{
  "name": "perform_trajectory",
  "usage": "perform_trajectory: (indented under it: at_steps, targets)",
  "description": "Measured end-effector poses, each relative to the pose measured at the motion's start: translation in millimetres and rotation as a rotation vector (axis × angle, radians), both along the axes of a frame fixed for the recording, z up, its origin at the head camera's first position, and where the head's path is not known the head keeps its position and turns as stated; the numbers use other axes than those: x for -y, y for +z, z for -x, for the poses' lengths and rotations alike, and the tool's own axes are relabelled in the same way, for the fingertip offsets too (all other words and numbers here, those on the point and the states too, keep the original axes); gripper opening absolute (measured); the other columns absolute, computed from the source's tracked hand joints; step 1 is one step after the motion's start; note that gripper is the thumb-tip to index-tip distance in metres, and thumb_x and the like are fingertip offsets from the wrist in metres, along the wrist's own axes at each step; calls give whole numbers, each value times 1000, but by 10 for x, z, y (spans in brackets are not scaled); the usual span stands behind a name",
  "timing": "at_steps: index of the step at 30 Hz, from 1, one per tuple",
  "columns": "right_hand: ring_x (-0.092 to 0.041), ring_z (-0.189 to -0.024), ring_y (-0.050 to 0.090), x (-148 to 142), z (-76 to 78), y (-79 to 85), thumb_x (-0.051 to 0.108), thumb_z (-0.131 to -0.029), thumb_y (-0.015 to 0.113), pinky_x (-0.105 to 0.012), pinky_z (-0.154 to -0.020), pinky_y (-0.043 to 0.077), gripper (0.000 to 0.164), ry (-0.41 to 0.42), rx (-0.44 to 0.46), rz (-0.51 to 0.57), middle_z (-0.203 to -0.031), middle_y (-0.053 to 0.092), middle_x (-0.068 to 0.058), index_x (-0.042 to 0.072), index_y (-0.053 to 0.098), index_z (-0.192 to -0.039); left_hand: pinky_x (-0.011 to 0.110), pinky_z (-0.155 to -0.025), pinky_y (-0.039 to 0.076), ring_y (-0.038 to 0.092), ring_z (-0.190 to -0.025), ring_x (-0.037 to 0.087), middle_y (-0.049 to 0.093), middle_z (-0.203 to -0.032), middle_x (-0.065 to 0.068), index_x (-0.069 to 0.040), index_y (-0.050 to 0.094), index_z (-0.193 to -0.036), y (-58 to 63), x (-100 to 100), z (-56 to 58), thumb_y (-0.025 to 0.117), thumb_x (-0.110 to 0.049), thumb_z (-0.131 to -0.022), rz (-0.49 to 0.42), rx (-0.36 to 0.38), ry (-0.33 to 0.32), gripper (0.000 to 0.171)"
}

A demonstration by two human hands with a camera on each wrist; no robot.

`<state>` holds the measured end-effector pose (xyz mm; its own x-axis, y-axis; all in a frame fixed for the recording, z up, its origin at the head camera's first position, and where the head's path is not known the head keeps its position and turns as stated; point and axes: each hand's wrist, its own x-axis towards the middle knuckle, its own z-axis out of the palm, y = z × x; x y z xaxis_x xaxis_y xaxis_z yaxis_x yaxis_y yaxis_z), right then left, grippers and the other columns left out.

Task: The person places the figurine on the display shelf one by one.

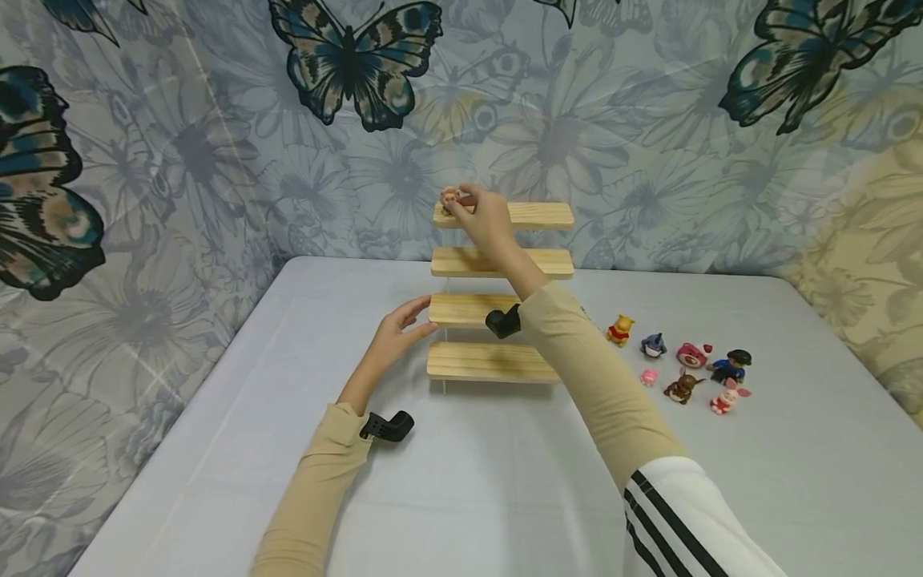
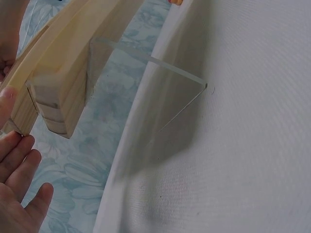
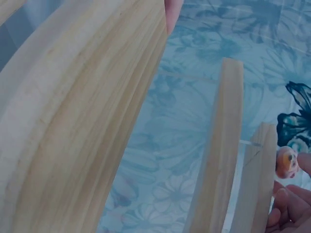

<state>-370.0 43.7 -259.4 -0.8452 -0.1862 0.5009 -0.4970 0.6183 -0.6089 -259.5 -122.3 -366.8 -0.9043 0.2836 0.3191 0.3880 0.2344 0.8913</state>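
Observation:
A stepped display stand with pale wooden shelves (image 1: 493, 362) and thin clear supports stands on the table. My right hand (image 1: 483, 220) reaches to the left end of its top shelf (image 1: 541, 215) and pinches a small pinkish figurine (image 1: 450, 197) there. In the right wrist view the figurine (image 3: 286, 163) is at the shelf's edge, beside the thumb and fingers. My left hand (image 1: 399, 332) holds the left end of a lower shelf (image 1: 461, 309), thumb in front and fingers behind. The left wrist view shows fingers (image 2: 22, 162) against the board's end.
Right of the stand lies a group of small figurines: a yellow bear in red (image 1: 619, 330), a blue-grey one (image 1: 653, 345), a pink one (image 1: 691, 355), a brown one (image 1: 683, 388) and several others. A patterned butterfly cloth (image 1: 404, 184) hangs behind the white-covered table (image 1: 447, 497).

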Motion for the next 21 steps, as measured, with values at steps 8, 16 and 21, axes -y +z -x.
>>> perform_trajectory:
  at_steps: [8,16,21]
  targets:
    - [-24,-84,59,-68,-101,47,23,-88,59,-30,-67,47,46,-18,48,41,-106,61,-15,-2,49,-126,40,-99,28,34,-123,29,38,-133,21,8,38,-131,16,15,4,60,-8,-87,8,-5,-10,52]
    - [-25,-91,55,-142,-197,37,19,-86,62,-32,-73,44,47,14,39,102,-108,60,-15,-1,48,-126,40,-100,27,33,-123,32,37,-133,23,11,36,-130,24,57,-10,59,-6,-87,0,-12,-38,52]
    - [-23,-80,51,-193,-245,37,19,-86,62,-30,-65,40,47,20,26,126,-109,61,-14,1,48,-127,39,-100,27,33,-123,32,37,-133,23,11,37,-130,34,50,-37,59,-7,-87,7,-12,-32,52]
